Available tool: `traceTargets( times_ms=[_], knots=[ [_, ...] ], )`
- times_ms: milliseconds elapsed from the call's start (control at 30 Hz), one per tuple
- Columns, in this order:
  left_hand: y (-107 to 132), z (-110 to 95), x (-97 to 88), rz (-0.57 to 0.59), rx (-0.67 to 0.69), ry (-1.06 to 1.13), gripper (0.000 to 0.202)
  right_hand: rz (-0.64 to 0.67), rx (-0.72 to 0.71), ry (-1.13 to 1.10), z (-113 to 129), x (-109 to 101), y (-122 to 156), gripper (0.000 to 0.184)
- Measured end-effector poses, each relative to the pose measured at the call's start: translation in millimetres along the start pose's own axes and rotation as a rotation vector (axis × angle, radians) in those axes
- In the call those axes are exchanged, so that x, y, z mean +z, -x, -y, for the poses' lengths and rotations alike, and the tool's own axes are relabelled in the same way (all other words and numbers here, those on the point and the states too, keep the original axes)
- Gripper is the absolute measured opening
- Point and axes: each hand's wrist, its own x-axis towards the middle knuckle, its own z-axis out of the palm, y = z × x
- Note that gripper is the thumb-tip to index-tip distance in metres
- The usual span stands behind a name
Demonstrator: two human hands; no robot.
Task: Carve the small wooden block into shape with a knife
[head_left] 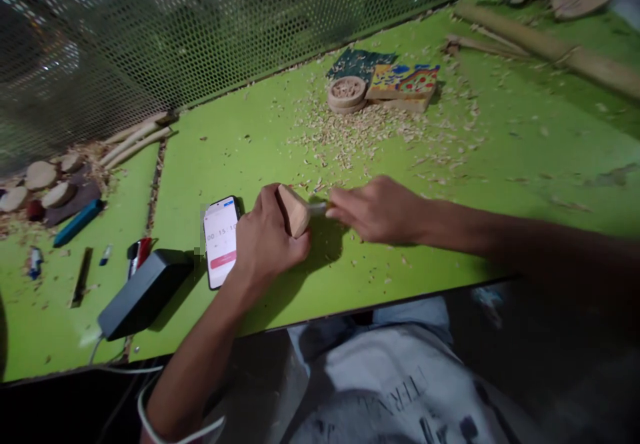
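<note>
My left hand (267, 241) is closed round a small pale wooden block (294, 209), holding it tilted just above the green table (500, 164). My right hand (377, 209) is closed on a thin carving tool (319, 209) whose metal tip touches the block's right side. Wood shavings (360, 134) lie scattered beyond the hands. A phone (220, 241) with a lit timer screen lies flat just left of my left hand.
A dark box (145, 294) with a cable sits near the front left edge. A carved wooden disc (347, 93) and painted blocks (404, 85) stand at the back. Wood rounds (40, 176), sticks (135, 139), a blue tool (77, 223) lie left. Mesh wall (200, 24) behind.
</note>
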Motion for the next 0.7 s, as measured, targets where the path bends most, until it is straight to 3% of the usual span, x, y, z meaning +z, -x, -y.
traceTargets(
  times_ms=[100,700],
  knots=[
    [1.0,-1.5,1.4,0.008,0.014,0.013,0.057,0.055,-0.08,-0.001,17.6,2.7,3.2,0.048],
    [0.9,-5.0,1.9,0.008,0.065,0.029,0.058,0.085,-0.072,0.024,17.8,7.7,2.9,0.047]
  ],
)
